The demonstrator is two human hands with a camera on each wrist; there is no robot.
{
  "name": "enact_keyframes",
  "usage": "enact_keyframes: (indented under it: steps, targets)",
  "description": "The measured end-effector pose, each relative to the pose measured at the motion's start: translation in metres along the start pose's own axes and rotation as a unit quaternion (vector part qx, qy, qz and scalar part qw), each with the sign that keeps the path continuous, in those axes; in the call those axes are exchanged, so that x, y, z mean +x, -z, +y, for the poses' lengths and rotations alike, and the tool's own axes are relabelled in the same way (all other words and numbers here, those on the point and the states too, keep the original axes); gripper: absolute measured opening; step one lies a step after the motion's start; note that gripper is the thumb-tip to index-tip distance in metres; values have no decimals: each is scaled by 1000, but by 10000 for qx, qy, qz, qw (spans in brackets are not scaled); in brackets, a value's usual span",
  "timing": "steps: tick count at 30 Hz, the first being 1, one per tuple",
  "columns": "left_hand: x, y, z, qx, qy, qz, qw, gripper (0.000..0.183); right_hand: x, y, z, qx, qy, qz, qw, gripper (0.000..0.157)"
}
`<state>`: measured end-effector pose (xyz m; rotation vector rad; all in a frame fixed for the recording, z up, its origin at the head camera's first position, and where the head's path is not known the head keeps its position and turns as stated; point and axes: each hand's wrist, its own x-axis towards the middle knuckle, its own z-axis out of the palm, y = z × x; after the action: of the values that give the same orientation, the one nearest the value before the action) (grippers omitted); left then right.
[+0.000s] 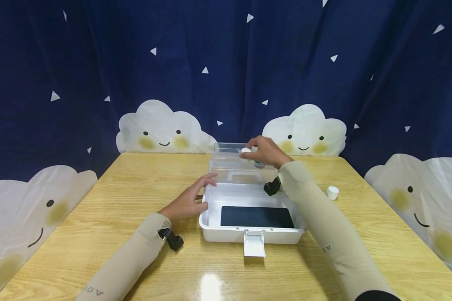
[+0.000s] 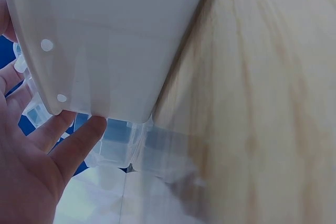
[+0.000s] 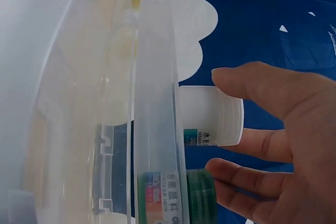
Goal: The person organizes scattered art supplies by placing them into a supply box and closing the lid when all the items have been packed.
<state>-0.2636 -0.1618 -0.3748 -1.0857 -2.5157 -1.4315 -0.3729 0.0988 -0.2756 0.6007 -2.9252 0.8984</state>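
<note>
A white plastic storage box stands with its lid back and a clear tray raised behind. My right hand pinches a small white paint jar between thumb and fingers, at the tray; in the right wrist view its label partly shows beyond the tray wall. Close below it, a green-lidded jar sits in the tray. My left hand, fingers spread and loosely bent, is at the box's left side. In the left wrist view two fingertips touch the box edge.
Inside the box lies a flat black rectangle. The front latch hangs down. Another white jar stands on the wooden table, right of the box. A dark blue curtain with clouds hangs behind.
</note>
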Motion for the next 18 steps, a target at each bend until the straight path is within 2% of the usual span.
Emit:
enact_keyframes:
  steps: [6,13,18]
  targets:
    - [-2,3,6,95,70,-103,9999,50,2,-3,-4,-262,176,-91,9995,44]
    - [-1,3,4,65,71,-50,9999,51,4,-7,-5,-360,-116,-260,9989,45]
    - [-1,4,5,115,91,-116,9998,50,5,-10,-7,-527,25,-270,9982,44]
